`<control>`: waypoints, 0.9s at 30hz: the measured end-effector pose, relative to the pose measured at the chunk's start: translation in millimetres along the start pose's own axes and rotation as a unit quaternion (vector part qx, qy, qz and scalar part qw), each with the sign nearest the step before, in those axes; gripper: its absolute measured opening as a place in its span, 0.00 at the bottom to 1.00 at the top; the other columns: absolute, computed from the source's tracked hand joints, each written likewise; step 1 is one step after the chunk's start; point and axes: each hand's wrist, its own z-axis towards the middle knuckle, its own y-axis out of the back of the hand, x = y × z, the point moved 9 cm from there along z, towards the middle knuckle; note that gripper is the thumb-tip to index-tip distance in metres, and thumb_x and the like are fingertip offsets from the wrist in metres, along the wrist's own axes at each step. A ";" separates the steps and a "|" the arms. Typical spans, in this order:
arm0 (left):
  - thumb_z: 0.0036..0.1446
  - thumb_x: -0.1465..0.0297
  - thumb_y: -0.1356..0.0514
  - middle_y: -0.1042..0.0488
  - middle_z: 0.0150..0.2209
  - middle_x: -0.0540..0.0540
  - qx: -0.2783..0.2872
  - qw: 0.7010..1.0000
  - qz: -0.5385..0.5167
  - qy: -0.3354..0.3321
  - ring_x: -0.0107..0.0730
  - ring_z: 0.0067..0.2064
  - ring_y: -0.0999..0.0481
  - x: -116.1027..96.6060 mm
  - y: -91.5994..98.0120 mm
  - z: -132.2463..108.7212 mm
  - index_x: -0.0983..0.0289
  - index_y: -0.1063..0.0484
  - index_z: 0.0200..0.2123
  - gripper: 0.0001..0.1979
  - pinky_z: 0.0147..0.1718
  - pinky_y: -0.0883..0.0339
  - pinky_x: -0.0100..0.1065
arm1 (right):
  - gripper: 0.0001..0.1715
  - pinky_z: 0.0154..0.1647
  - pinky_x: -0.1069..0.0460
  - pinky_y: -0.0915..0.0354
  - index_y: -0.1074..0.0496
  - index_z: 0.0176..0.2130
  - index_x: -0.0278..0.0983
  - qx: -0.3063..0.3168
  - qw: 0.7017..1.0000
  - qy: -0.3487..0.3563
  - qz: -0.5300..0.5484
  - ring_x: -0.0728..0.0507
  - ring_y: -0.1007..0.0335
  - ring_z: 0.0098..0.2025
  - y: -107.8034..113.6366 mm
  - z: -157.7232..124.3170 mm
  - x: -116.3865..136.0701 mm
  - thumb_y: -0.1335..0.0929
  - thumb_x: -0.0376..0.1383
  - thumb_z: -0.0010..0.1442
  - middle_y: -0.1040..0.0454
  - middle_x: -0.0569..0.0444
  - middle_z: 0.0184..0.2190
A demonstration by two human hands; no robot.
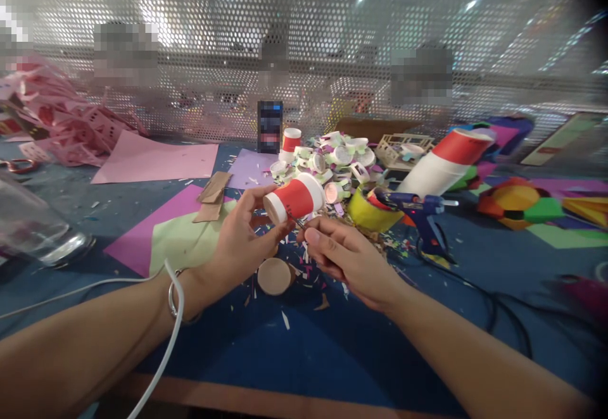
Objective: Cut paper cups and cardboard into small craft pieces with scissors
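My left hand (pixel 247 226) grips a red and white paper cup (pixel 299 199), which lies tilted on its side in the air with its base toward the lower left. Close against the cup's lower side, my right hand (pixel 339 251) is closed on a thin metal tool (pixel 298 221). Its tip is at the cup near the base, and the fingers hide the rest, so its exact kind is unclear. Below the hands a round, tan cup-like piece (pixel 275 276) rests on the table among paper scraps.
Behind the cup is a pile of small cut cup pieces (pixel 339 156). On the right are a blue glue gun (pixel 422 210), a yellow container (pixel 373 210) and a stack of cups (pixel 441 162). Coloured paper (pixel 185 235) and a clear glass vessel (pixel 45 223) lie left. A white cable (pixel 173 330) crosses my left wrist.
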 end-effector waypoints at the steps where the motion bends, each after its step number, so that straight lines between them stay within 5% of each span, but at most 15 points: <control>1: 0.54 0.70 0.31 0.26 0.53 0.61 -0.003 1.000 0.000 -0.002 0.40 0.50 0.22 -1.4 0.3 0.0 0.62 0.35 0.55 0.27 0.46 0.23 0.39 | 0.21 0.18 0.56 0.61 0.34 0.36 0.37 -0.001 1.000 -0.001 0.001 0.56 0.56 0.19 0.2 -0.2 -0.3 0.32 0.52 0.65 0.43 0.64 0.22; 12: 0.55 0.67 0.32 0.26 0.52 0.60 -0.004 0.999 0.040 0.008 0.41 0.48 0.22 -3.2 1.6 -2.3 0.60 0.37 0.56 0.27 0.31 0.23 0.31 | 0.21 0.17 0.56 0.63 0.34 0.35 0.37 -0.014 1.000 -0.010 0.024 0.56 0.57 0.20 0.4 0.3 -2.1 0.32 0.52 0.65 0.46 0.64 0.22; 20: 0.57 0.68 0.33 0.25 0.48 0.58 0.018 0.999 -0.030 0.019 0.36 0.41 0.20 -0.9 -3.9 -3.2 0.59 0.37 0.55 0.25 0.41 0.23 0.38 | 0.22 0.16 0.56 0.64 0.35 0.34 0.37 -0.016 0.999 -0.016 0.039 0.57 0.58 0.18 -0.4 1.4 -4.3 0.31 0.52 0.64 0.46 0.64 0.22; 27: 0.58 0.66 0.33 0.27 0.54 0.62 0.007 1.000 -0.019 0.016 0.40 0.48 0.21 -0.3 -1.6 -3.3 0.61 0.38 0.57 0.26 0.44 0.24 0.39 | 0.21 0.16 0.56 0.65 0.34 0.35 0.36 -0.009 0.998 -0.027 0.053 0.57 0.58 0.18 -0.8 1.1 -6.1 0.32 0.51 0.65 0.46 0.64 0.22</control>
